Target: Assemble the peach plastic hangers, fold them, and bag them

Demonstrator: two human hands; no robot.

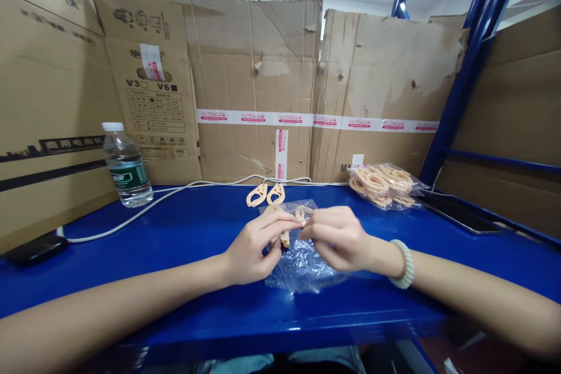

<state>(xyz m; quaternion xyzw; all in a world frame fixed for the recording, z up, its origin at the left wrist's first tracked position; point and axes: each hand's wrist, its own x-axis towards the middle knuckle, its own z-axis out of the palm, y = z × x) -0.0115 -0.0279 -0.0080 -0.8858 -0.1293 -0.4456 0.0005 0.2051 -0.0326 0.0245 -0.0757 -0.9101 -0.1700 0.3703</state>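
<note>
My left hand (pixel 256 245) is closed round a peach-coloured plastic piece (pixel 284 239) that looks like a folding hanger; the fingers cover most of it. Just to its right, my right hand (pixel 335 236) pinches at a pale looped part (pixel 302 211), with the fingertips of both hands almost meeting. Whether the two parts belong to one piece is hidden. Under the hands lies a crinkled clear plastic bag (pixel 302 272). Behind them, two peach folding hangers (pixel 256 195) rest side by side on the blue table (pixel 184 239).
Clear bags of similar peach hangers (pixel 385 184) lie at the back right, beside a dark flat device (pixel 460 213). A water bottle (pixel 129 172) stands at left, near a black box (pixel 35 250) and a white cable (pixel 114 235). Cardboard walls (pixel 254 64) enclose the back.
</note>
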